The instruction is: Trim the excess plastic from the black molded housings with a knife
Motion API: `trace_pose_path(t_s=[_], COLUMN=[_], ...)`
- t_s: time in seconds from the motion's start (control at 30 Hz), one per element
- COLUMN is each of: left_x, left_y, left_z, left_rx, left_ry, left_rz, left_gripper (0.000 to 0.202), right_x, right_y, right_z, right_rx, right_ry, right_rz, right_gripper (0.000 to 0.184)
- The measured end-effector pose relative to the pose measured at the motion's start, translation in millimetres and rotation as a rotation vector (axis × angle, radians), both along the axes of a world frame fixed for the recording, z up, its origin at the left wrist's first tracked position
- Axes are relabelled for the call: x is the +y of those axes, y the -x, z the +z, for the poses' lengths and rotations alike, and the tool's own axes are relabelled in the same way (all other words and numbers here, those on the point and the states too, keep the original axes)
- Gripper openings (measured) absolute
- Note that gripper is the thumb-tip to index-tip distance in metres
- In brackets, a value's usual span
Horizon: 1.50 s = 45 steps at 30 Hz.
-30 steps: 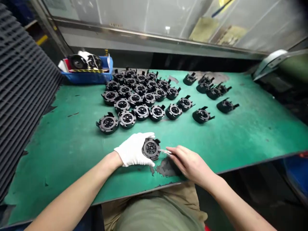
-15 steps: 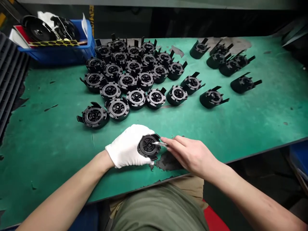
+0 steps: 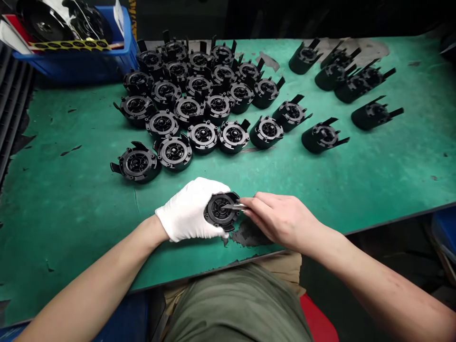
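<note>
My left hand [image 3: 188, 210], in a white cotton glove, grips a round black plastic part [image 3: 221, 212] at the table's front. My right hand [image 3: 281, 221] is bare and pinches slim metal tweezers [image 3: 235, 206]. Their tip lies over the part's central hub, and I cannot tell whether it touches. Several similar black parts [image 3: 203, 135] with protruding tabs stand in loose rows beyond my hands, apart from both. The nearest of them sit a short way above my left hand in the picture.
The parts rest on a worn green mat-topped table [image 3: 392, 175] with torn patches. A blue bin [image 3: 71, 66] holding black discs stands at the far left, beside a grey ridged mat [image 3: 10, 104]. A red seat [image 3: 317, 320] shows below the table edge.
The view has tilted down, so everything sits higher in the picture. The tweezers' tip has moved from the part's right edge to over its hub, and the held part has turned.
</note>
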<state>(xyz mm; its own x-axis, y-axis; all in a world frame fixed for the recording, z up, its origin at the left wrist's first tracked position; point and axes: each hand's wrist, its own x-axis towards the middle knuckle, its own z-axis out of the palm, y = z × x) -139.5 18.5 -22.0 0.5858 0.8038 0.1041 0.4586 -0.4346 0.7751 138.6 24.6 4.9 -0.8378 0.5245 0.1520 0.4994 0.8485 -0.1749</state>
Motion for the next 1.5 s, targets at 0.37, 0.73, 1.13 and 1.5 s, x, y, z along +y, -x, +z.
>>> trace_pose_path(t_s=[0.37, 0.73, 1.13, 1.5], left_x=[0.1, -0.6, -15.8, -13.2], left_y=[-1.9, -2.1, 8.2, 7.4], left_z=[5.0, 3.8, -30.0, -30.9], left_rx=[-0.004, -0.019, -0.074, -0.088], left_ry=[0.035, 0.058, -0.081, -0.049], left_rz=[0.005, 0.002, 0.189, 0.184], left_gripper=[0.042, 0.041, 0.112, 0.104], right_x=[6.5, 4.9, -26.8, -22.5], right_y=[1.1, -6.1, -7.4, -6.5], right_z=[-1.4, 1.4, -9.8, -16.7], right_rx=[-0.064, 0.015, 0.082, 0.133], right_ry=[-0.027, 0.001, 0.008, -0.079], right_rz=[0.039, 0.046, -0.171, -0.077], right_gripper=[0.022, 0.018, 0.042, 0.058])
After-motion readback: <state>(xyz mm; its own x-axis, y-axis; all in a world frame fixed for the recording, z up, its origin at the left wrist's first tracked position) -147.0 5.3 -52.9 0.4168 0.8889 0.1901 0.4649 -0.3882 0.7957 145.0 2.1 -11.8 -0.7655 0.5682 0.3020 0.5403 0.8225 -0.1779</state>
